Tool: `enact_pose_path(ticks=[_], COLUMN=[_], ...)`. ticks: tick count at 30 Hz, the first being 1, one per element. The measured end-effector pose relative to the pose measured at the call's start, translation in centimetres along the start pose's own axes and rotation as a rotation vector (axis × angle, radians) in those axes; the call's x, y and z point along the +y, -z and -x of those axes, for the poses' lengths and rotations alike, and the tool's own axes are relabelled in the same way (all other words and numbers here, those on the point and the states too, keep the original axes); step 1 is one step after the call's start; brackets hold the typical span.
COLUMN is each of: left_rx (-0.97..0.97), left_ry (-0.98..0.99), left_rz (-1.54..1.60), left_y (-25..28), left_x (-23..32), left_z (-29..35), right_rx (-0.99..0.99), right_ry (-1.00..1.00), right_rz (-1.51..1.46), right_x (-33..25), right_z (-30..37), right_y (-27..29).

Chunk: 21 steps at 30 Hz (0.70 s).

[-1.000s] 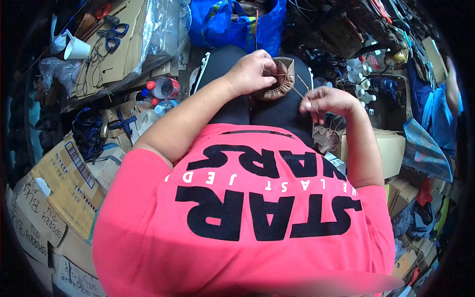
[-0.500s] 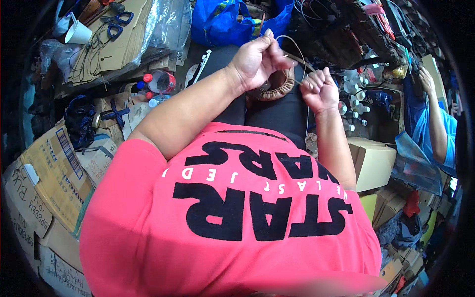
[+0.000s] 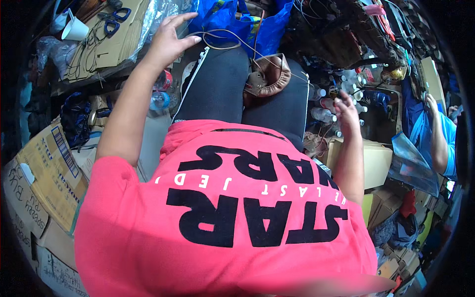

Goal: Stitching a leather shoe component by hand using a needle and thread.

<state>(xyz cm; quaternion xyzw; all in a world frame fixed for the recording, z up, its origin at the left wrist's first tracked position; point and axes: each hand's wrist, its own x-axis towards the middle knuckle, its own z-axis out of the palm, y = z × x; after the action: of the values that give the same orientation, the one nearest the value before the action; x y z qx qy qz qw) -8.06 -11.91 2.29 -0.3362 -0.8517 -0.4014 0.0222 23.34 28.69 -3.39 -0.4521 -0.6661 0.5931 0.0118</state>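
A brown leather shoe upper (image 3: 269,81) with a gathered, stitched rim and small eyelets rests across my thighs. From it a thin tan cord (image 3: 222,32) runs up and loops out to the left. My left hand (image 3: 170,43) is raised at the far left with fingers spread and thumb apart, the cord's loop by the thumb tip. To the right of the shoe upper, my right hand (image 3: 348,115) is held up beside my thigh, fingers bent and close together; whatever lies between them is too small and blurred to make out.
A blue bag (image 3: 277,32) stands beyond my knees. Blue-handled scissors (image 3: 115,22) and a white cup (image 3: 75,29) lie on cardboard at far left. Plastic bottles (image 3: 324,115) crowd the right side, near a cardboard box (image 3: 373,161). Another person's arm (image 3: 435,128) shows at far right.
Both hands have parted from above the shoe upper: the left up and left with fingers opening, the right outward and down. The cord now loops wider, and the shoe upper is in fuller view.
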Motion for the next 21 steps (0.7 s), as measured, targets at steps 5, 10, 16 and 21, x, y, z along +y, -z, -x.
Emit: enact_pose_path(ticks=[5, 10, 16, 21], left_rx=[-0.351, -0.558, -0.596, -0.593], left_ry=[-0.302, -0.287, -0.388, -0.442], left_rz=[0.113, -0.059, 0.073, 0.268], left_y=[-5.5, -10.7, -11.4, -11.2], left_x=[6.6, 9.8, 8.4, 7.9], left_z=[3.8, 4.4, 5.5, 5.4], right_rx=[-0.275, -0.681, -0.732, -0.804], right_ry=[0.458, 0.429, 0.288, 0.190], right_rz=[0.196, 0.870, 0.844, 0.265], right_x=[-12.0, -15.5, -12.9, -10.5], right_z=[2.6, 0.2, 1.2, 3.8], right_y=[-9.1, -15.0, -13.7, -13.2])
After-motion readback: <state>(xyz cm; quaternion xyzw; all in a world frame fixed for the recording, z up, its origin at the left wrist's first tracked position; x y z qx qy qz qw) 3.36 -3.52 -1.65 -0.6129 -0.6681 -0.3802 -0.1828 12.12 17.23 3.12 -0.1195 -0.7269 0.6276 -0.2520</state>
